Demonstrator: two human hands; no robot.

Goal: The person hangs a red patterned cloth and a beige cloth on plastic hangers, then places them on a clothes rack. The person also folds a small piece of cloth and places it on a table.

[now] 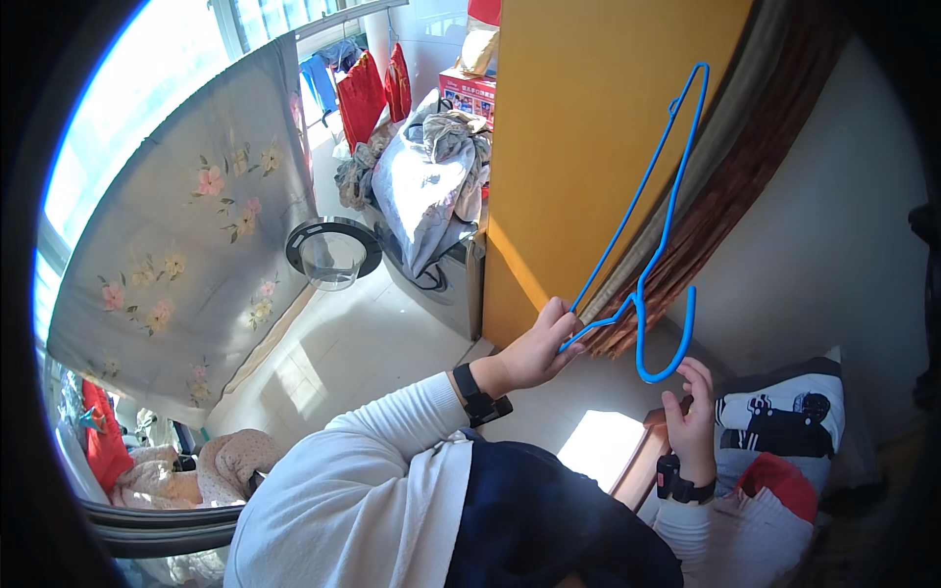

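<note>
My left hand (542, 345) is closed around one end of a blue clothes hanger (667, 228), whose long frame slants up to the right in front of a yellow door panel and brown curtain. The hanger's hook curves down towards my right hand (693, 408). That hand is just below the hook with its fingers apart and curled, holding nothing; a small gap seems to lie between fingertips and hook, though contact is hard to tell. Both wrists wear black straps.
A floral cloth (169, 242) hangs at left. A round washing machine door (334, 253) stands out beside a machine heaped with clothes (434, 162). A yellow panel (588, 110) and brown curtain (742, 162) stand ahead. A printed cushion (786, 411) lies at right, clothes (235, 463) at lower left.
</note>
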